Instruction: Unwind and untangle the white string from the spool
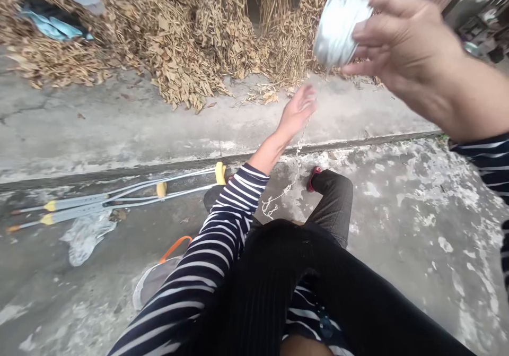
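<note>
The thick, bright white cylinder of wound cord (338, 29) is held up in the air by the person's right hand, seen against the far side of the low grey concrete ledge (119, 133) that runs across the view. Starting at the left, a crumpled black and light-blue cloth (55, 24) lies on the dry brown leaves and stalks (178, 43) heaped along the back of the ledge. On the ground in front of the ledge, near its edge and roughly in line with it, lies a pair of silver metal crutches with yellow pads (161, 189). A crumpled clear plastic bag (88, 236) rests just beside them, farther out from the ledge. Farther out again stands a grey, pale-rimmed object with an orange strap (153, 281), partly behind the navy-and-white striped sleeve (210, 247). Over the ledge reaches the left hand (296, 113), its fingers loosely bent and blurred; I cannot tell whether they pinch anything. Just below it hangs a thin, knotted white strand (298, 157), which passes the ledge's front edge and ends in loose loops on the ground. To the right of the strand, near that edge, shows a red shoe (314, 179). Rightmost, the right hand (413, 48) clasps the wound cylinder's side with curved fingers.
</note>
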The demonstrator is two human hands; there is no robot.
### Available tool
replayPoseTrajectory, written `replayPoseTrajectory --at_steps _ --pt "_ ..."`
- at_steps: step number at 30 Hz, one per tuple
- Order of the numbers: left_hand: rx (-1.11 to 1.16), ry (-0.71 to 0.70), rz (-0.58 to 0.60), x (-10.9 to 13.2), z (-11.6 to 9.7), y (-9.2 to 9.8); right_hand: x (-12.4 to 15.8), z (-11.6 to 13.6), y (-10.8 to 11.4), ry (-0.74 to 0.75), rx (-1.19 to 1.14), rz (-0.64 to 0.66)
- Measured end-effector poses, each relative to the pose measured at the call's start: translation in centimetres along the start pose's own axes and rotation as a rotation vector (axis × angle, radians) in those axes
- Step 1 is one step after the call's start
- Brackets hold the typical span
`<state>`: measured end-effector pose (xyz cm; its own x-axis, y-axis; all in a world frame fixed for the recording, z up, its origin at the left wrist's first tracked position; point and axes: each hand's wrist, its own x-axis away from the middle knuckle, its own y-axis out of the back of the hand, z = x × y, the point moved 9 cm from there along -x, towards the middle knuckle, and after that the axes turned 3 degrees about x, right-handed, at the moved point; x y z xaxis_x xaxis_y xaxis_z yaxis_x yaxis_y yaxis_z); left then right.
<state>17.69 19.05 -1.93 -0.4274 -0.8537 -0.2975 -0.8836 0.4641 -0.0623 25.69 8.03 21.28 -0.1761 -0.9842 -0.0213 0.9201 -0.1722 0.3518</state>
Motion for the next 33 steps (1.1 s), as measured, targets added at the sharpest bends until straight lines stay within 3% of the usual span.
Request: replayPoseTrajectory --at_steps 2,3,5,11,16,20,23,25,31,33 --pt "0.108 -0.152 -0.028 -0.5 -5.4 -1.9 -0.1 -1.0 -1.1 0.009 -0.061 -0.043" --pt "0.141 -0.176 -0.032 -0.1 -7.0 -2.7 -0.2 -1.6 -1.4 0.003 -0.097 -0.055" --pt "0.18 -0.141 -0.009 1.1 -8.0 -3.8 -0.5 -2.3 -1.4 -0.006 -0.145 -0.071" --pt "0.255 0.073 0.1 6.3 -3.0 -3.5 -1.2 -3.7 1.2 -0.021 -0.126 -0.093" --pt "0.201 0.255 0.239 12.4 1.5 -2.8 -2.3 -5.5 3.2 -0.022 -0.148 -0.153" --pt "-0.005 0.417 0.302 15.9 6.1 -0.3 -2.4 -6.9 3.5 -0.085 -0.281 -0.194" --pt "-0.054 0.525 0.228 17.0 9.2 2.4 -2.0 -6.2 3.8 -0.076 -0.355 -0.222" --pt "-0.023 0.551 0.18 17.2 10.3 3.2 -1.8 -5.1 4.5 -0.044 -0.372 -0.251" --pt "0.024 0.49 0.241 16.8 11.4 1.3 -2.7 -3.0 9.9 0.02 -0.301 -0.405" --pt "-0.083 0.53 0.276 17.6 12.4 1.1 -4.3 -1.9 12.1 0.11 -0.257 -0.34"
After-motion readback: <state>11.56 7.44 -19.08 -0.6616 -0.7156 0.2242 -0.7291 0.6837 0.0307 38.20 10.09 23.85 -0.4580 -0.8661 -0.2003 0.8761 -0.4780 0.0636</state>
